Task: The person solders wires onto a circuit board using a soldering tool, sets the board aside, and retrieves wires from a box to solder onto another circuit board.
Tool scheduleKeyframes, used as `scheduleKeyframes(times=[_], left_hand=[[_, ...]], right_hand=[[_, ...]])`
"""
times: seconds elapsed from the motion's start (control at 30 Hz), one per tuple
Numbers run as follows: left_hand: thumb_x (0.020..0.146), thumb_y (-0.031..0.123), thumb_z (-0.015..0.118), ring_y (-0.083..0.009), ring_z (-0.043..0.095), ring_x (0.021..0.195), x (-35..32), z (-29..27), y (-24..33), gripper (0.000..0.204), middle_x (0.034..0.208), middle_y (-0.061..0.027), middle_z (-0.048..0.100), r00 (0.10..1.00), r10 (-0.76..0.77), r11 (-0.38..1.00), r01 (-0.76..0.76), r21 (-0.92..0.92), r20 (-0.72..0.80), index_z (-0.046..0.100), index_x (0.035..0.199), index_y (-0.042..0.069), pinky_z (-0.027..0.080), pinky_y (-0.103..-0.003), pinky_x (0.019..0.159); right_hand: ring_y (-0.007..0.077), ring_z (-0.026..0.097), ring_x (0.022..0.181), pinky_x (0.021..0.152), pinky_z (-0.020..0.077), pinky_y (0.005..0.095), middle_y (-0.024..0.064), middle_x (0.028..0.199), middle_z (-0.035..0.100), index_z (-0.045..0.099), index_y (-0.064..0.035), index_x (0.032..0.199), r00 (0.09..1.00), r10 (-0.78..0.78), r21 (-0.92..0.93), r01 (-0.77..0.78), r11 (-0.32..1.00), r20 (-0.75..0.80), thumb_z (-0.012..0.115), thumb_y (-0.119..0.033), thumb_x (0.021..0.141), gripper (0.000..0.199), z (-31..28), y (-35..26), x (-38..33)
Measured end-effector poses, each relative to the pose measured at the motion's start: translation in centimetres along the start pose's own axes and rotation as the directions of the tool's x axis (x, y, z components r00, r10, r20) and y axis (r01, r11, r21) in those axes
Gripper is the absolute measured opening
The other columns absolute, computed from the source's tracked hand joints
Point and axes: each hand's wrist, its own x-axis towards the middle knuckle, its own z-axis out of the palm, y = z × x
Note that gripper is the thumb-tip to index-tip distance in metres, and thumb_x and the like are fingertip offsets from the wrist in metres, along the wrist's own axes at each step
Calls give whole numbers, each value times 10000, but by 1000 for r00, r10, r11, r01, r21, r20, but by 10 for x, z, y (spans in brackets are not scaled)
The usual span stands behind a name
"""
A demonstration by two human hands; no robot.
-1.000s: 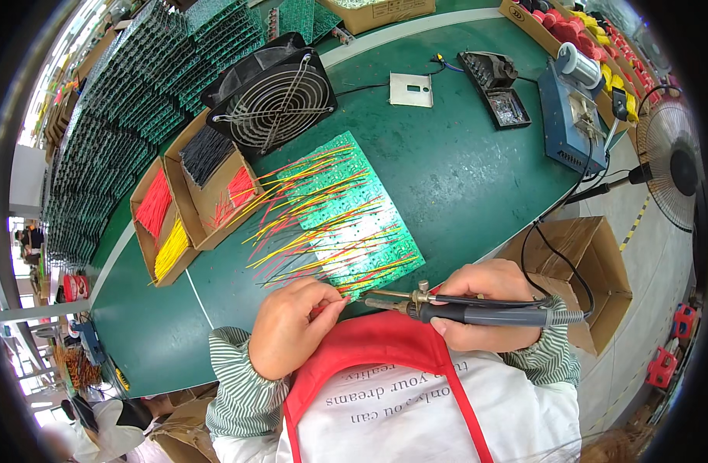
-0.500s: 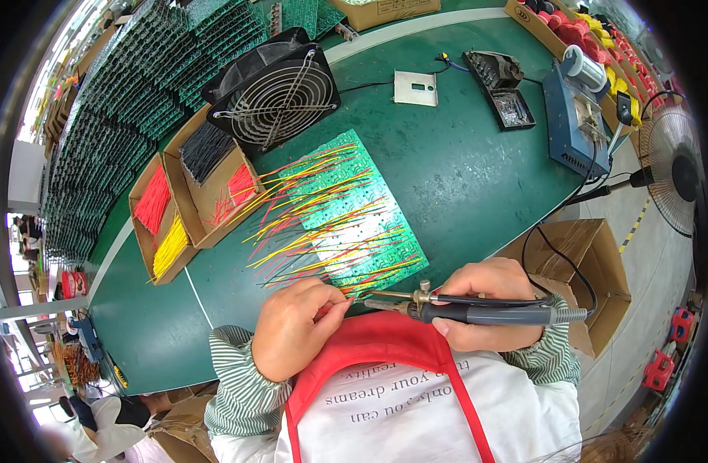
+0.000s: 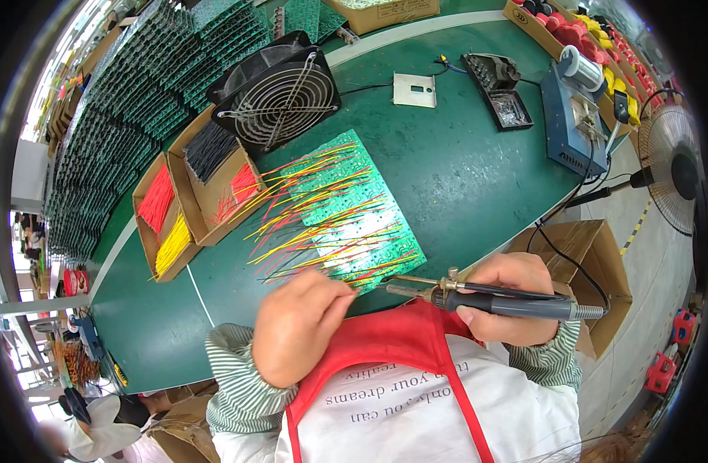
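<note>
My right hand (image 3: 513, 272) grips a soldering iron (image 3: 523, 304) with a grey handle and a thin solder-feed tube along its top. Its tip points left, over the near edge of a green circuit board panel (image 3: 379, 187). Rows of red, yellow and black wires (image 3: 323, 241) lie across the board, their free ends hanging past its left side. My left hand (image 3: 296, 328) is closed in a pinch at the board's near left corner. Something small and red, seemingly a wire end, shows at its fingertips. A small gap separates the iron's tip from those fingers.
Cardboard trays (image 3: 185, 202) of cut wires sit left of the board, beside a black fan (image 3: 280, 96). Stacked circuit boards (image 3: 114, 116) fill the far left. A blue soldering station (image 3: 571, 127) with a solder spool stands at right, above an open carton (image 3: 593, 270).
The soldering iron and my right hand have shifted right, drawing the tip away from my left fingers. My left hand stays near the same corner, fingertips slightly raised.
</note>
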Motion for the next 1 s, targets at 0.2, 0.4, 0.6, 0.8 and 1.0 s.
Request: scheduleKeyframes(times=[0.2, 0.4, 0.6, 0.8, 1.0], left_hand=[[757, 71, 705, -215, 564, 572, 7, 17, -8, 92, 679, -86, 581, 996, -36, 999, 37, -7, 79, 637, 769, 12, 448, -318, 527], [761, 88, 699, -230, 569, 581, 10, 19, -8, 97, 673, -86, 583, 995, -22, 1000, 21, 17, 92, 636, 762, 14, 447, -332, 531], [759, 89, 697, -235, 572, 588, 12, 17, -9, 100, 675, -88, 583, 992, -3, 1000, 0, 30, 124, 633, 760, 12, 450, -338, 540], [756, 77, 691, -242, 588, 610, 12, 13, -6, 86, 695, -93, 596, 988, -24, 999, 19, 34, 152, 642, 780, 11, 467, -333, 556], [749, 53, 693, -261, 610, 648, 14, -3, 1, 82, 726, -102, 610, 1000, 6, 988, -2, 156, -26, 659, 809, 10, 485, -333, 584]], right_hand=[[117, 601, 519, 479, 453, 245, 44, 634, 623, 600, -17, 753, 1000, -11, -19, 11, 1000, 11, 731, -83, 685, 161, -2, 4, -2], [119, 569, 486, 463, 432, 250, 40, 608, 600, 599, -20, 752, 1000, 2, 7, -2, 1000, -5, 738, -90, 674, 173, 2, 11, -1], [121, 563, 482, 463, 431, 254, 36, 593, 593, 603, -23, 748, 999, 25, 1, -25, 1000, 22, 740, -96, 671, 173, 2, 10, 2], [126, 585, 497, 473, 447, 253, 40, 598, 601, 603, -19, 747, 1000, -11, -25, 11, 1000, -4, 741, -96, 673, 174, -3, 8, 1], [132, 597, 507, 479, 457, 249, 49, 611, 612, 599, -16, 750, 1000, 6, -47, -6, 999, 0, 739, -90, 679, 174, -10, 5, -4]])
